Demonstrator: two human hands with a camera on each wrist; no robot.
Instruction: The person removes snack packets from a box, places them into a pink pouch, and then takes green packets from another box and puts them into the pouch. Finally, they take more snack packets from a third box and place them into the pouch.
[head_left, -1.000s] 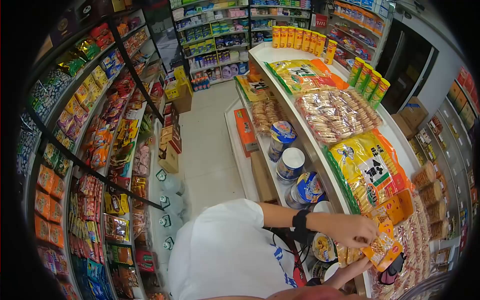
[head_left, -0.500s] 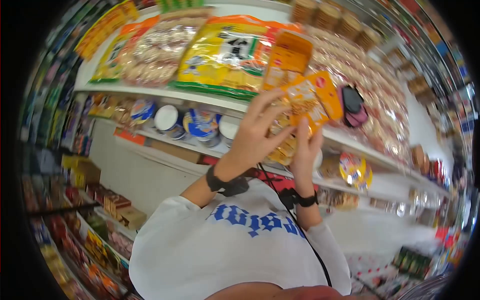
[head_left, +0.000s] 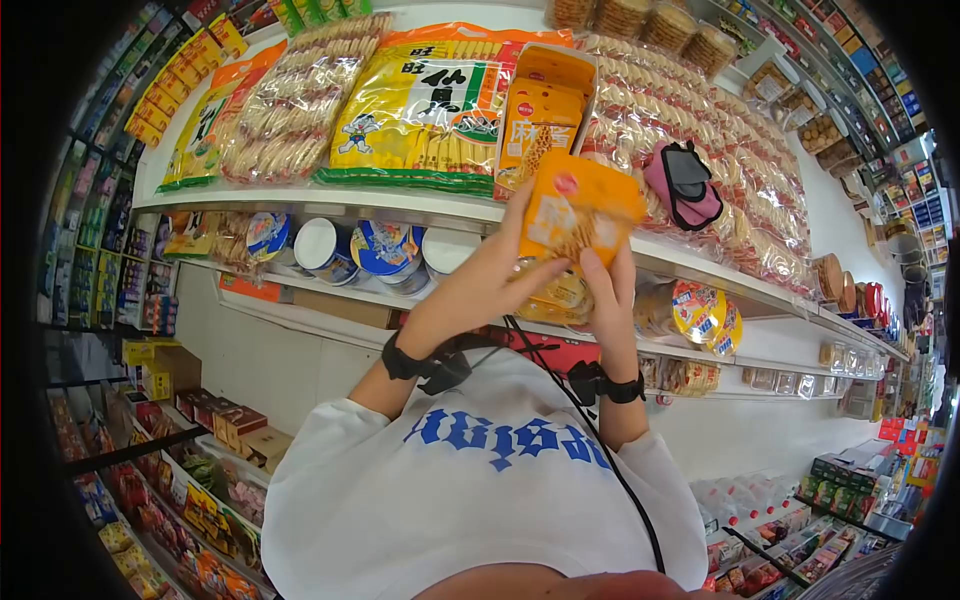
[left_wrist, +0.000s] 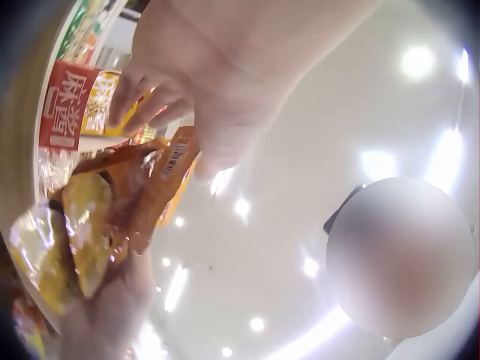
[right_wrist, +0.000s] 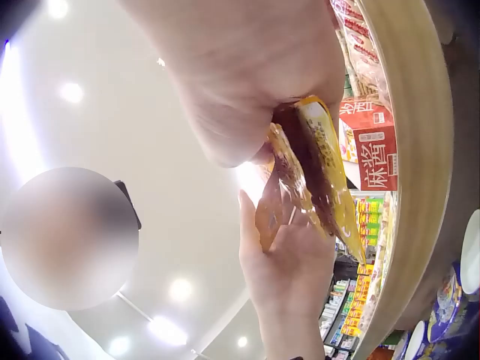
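Snack packets (head_left: 575, 215) pinched by left hand (head_left: 480, 285) and right hand (head_left: 610, 295) beside 麻酱 box (head_left: 540, 120)

Both arms are bent and lifted in front of the chest. The left hand (head_left: 478, 288) and the right hand (head_left: 612, 295) meet, fingers pinching a small orange plastic snack packet (head_left: 572, 212).

The orange box (head_left: 540, 112) reads "麻酱", the yellow bag (head_left: 415, 105) "仙贝"; print on the packet (head_left: 575, 212) is blurred.
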